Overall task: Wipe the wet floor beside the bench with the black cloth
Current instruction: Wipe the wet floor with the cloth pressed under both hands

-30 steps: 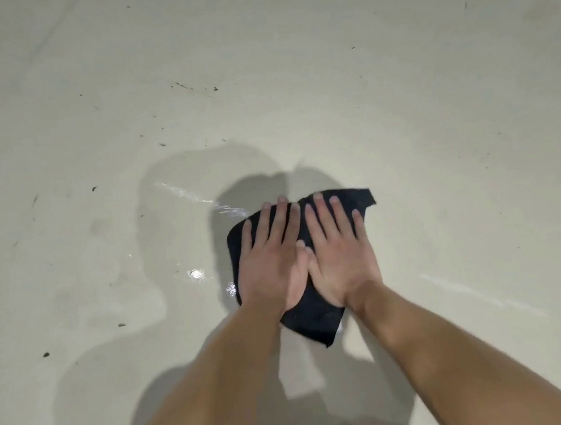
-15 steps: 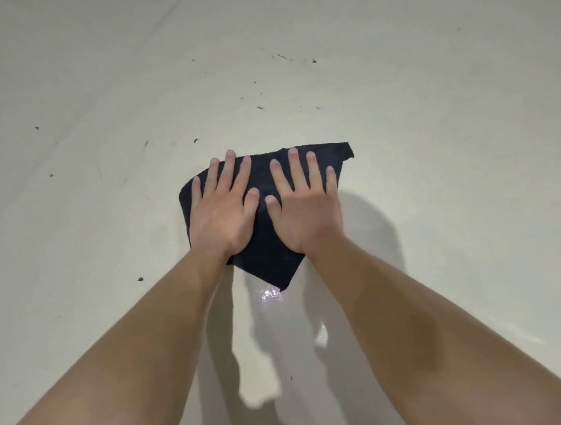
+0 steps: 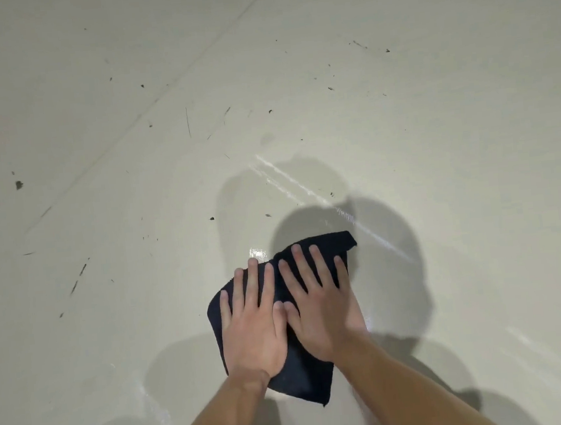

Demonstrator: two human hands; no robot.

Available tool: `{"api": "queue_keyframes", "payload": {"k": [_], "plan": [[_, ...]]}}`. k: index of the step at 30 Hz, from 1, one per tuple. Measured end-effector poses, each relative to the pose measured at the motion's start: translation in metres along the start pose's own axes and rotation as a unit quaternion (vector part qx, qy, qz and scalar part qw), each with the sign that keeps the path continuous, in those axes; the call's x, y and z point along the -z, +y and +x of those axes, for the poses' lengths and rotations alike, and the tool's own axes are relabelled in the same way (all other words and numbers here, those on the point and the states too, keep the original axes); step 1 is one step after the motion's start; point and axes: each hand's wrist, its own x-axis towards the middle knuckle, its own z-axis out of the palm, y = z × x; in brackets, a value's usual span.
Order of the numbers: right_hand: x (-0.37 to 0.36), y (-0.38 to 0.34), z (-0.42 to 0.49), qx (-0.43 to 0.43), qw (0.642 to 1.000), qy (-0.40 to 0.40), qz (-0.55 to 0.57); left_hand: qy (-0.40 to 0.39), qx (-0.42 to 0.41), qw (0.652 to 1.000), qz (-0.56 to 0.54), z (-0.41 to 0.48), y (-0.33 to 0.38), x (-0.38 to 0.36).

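Black cloth [image 3: 305, 374] flat on pale floor [image 3: 109, 297], lower centre of frame, slightly right of middle. One corner pointing to upper right, opposite corner pointing down toward bottom edge.

Left hand [image 3: 254, 331] palm-down on left part of cloth, fingers spread and flat, not gripping, wrist at cloth's lower left edge. Right hand [image 3: 319, 308] palm-down on right part, fingers likewise spread and flat, nothing clamped. Thumbs touching at centre of cloth. Both forearms bare, entering from bottom edge.

Wet sheen [image 3: 289, 180] on floor above and right of cloth, running as bright streaks diagonally from upper centre toward right. Small bright glint [image 3: 256, 251] just beside left fingertips at cloth's upper edge. Fainter damp streak [image 3: 154, 406] at lower left of cloth.

Dark specks [image 3: 18, 184] scattered across upper and left floor. Thin joint line [image 3: 146, 110] crossing upper left diagonally. Shadows of head and arms around cloth.
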Motion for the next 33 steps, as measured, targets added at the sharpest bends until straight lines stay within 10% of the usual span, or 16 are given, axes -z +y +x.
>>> {"api": "queue_keyframes", "payload": {"k": [14, 33], "plan": [[0.065, 0.033, 0.169, -0.024, 0.999, 0.033, -0.006, 0.037, -0.036, 0.999, -0.007, 0.187, -0.009, 0.056], [-0.031, 0.08, -0.177, -0.076, 0.996, -0.008, -0.037, -0.027, -0.105, 0.994, -0.027, -0.121, 0.112, -0.05]]}}
